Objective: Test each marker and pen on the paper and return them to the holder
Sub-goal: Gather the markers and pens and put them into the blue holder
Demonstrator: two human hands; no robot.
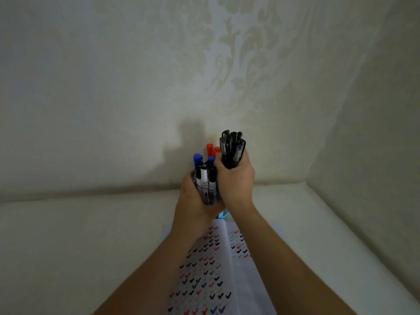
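Pale worktop (68,235) is meeting patterned wallpaper (238,64), ticked paper (204,276) lying at 6 o'clock. The left hand (193,205) is curling fingers round markers (205,180), the right hand (236,180) round black pens (231,148).

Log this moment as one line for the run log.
left hand: holds markers | right hand: grips black pens, upright | paper: covered in tick marks

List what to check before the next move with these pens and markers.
1. Right hand grips the black pens firmly: ok.
2. Left hand grips the markers: ok.
3. Marker caps on: ok for those that show.
4. Paper lies below, covered in tick marks: ok.
5. Somewhere to put them back: cannot tell; only a light blue edge shows beneath the hands.
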